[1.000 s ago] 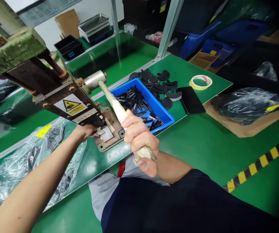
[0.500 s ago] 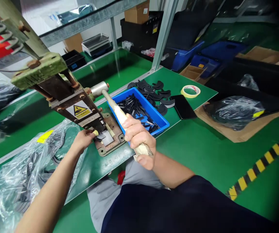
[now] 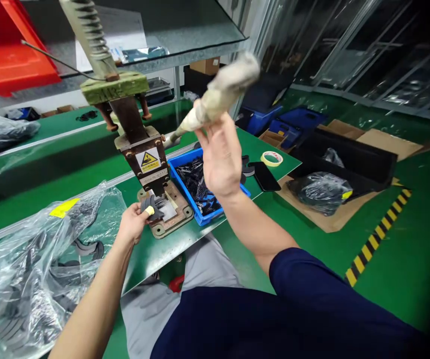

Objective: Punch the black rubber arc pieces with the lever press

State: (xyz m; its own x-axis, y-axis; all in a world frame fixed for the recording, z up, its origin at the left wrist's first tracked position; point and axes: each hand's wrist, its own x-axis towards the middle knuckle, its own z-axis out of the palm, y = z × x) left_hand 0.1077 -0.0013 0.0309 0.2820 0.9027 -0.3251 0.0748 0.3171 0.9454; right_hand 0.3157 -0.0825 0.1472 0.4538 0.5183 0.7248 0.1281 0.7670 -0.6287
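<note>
At twelve o'clock of your right hand (image 3: 220, 159), fingers loosely spread, the press lever (image 3: 218, 97) stands raised; your left hand (image 3: 132, 225) pinches a dark curved piece (image 3: 150, 205) on the press base (image 3: 168, 215), so it seats under the punch.

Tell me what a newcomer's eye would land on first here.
First the blurred press lever, raised high at centre with the right hand open against it. Below stands the hand press with its yellow warning label, where the left hand holds a dark curved piece on the base plate.
</note>
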